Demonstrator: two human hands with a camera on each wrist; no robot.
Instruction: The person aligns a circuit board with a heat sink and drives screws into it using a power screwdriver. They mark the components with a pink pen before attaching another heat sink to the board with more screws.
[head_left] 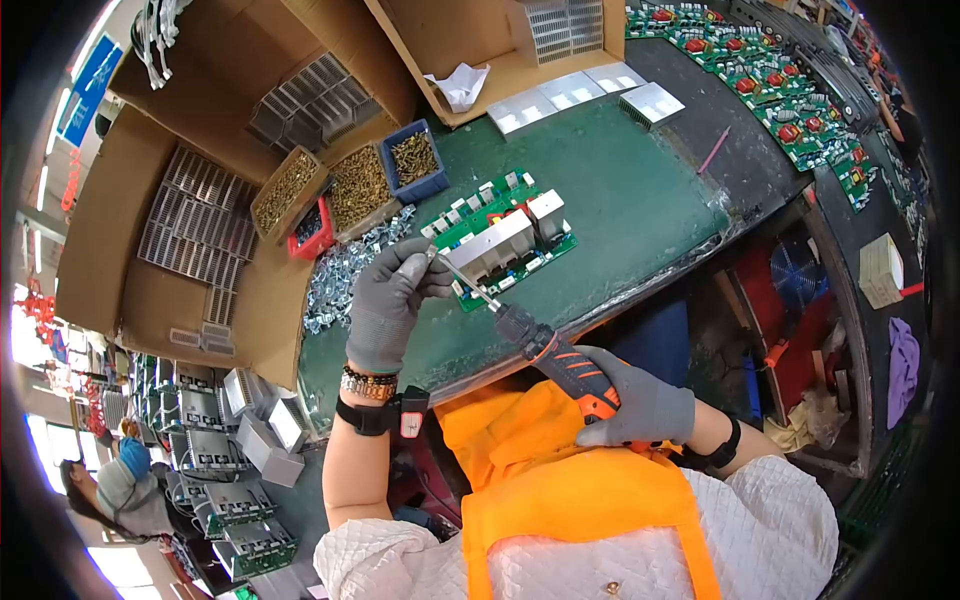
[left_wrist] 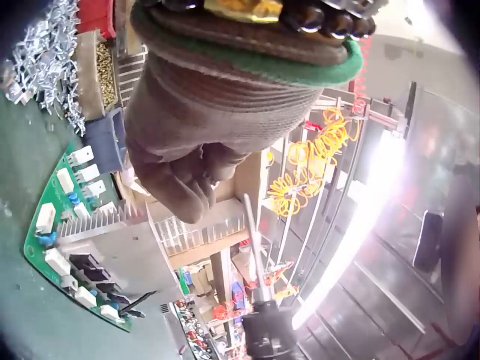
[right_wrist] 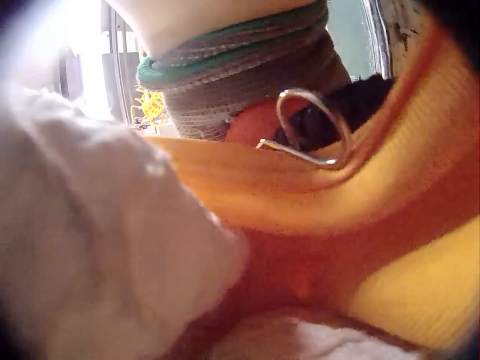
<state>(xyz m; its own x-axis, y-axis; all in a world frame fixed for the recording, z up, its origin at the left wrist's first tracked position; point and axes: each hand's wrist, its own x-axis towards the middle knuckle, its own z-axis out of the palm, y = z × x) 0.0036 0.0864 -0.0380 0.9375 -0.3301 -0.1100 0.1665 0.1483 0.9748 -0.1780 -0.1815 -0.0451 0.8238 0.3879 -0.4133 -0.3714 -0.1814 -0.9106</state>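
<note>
In the head view the gloved right hand [head_left: 640, 400] grips an electric screwdriver [head_left: 560, 362], its long bit [head_left: 468, 277] pointing up and left. The gloved left hand [head_left: 392, 300] has thumb and fingers pinched together at the bit's tip; a small piece, possibly a screw, shows there. Just behind lies a green circuit board [head_left: 553, 249] with silver heatsinks [head_left: 490, 250]. In the left wrist view the left hand [left_wrist: 195, 142] has curled fingers beside the bit [left_wrist: 255, 240]. The right wrist view shows the right glove [right_wrist: 247, 82] partly behind orange cloth [right_wrist: 300, 202].
Bins of brass screws [head_left: 361, 187], a blue bin [head_left: 428, 182] and loose metal clips [head_left: 345, 270] lie left of the board. Cardboard boxes [head_left: 190, 110] with heatsinks stand beyond. More circuit boards [head_left: 780, 95] lie at right; flat metal plates [head_left: 570, 92] lie at the back.
</note>
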